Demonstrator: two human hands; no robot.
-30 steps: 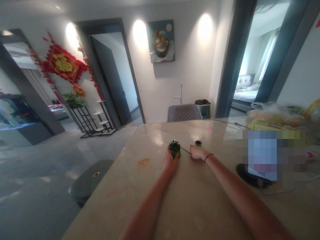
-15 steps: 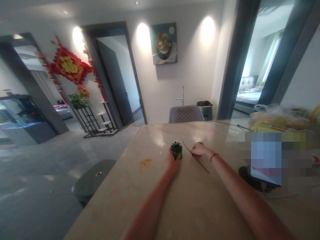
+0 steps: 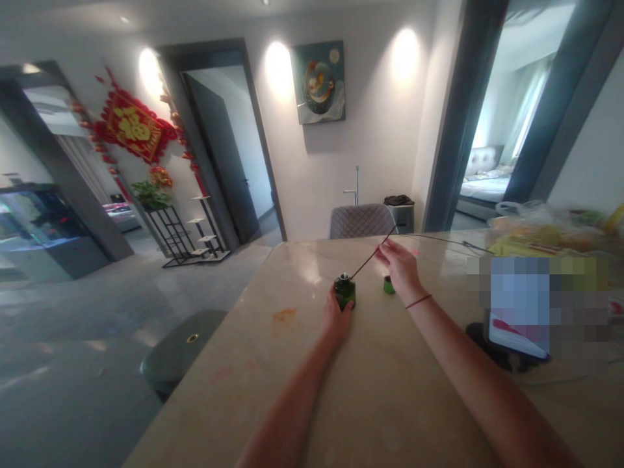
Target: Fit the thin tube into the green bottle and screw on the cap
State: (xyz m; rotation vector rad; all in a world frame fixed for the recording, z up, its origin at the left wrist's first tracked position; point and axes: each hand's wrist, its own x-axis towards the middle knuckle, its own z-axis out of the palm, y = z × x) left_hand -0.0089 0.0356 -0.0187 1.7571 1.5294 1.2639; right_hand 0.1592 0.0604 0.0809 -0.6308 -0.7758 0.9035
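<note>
A small dark green bottle (image 3: 345, 294) with an open white-rimmed mouth stands upright on the table, and my left hand (image 3: 336, 320) is wrapped round its left and near side. My right hand (image 3: 397, 262) pinches a thin dark stick (image 3: 366, 260), held slanting up to the right. The stick's lower end is close to the bottle's mouth; whether it touches the rim I cannot tell. A green cap (image 3: 389, 285) lies on the table just left of my right wrist.
The beige table (image 3: 370, 390) bears an orange stain left of the bottle. A device with a lit screen (image 3: 519, 338) stands at the right, with plastic bags (image 3: 546, 224) behind it. A grey chair (image 3: 363, 221) is at the far edge, a green stool (image 3: 182, 348) at the left.
My right hand has moved up and away from me, lifting the stick and tilting it the other way, its lower end now near the bottle mouth. The green cap has come into view.
</note>
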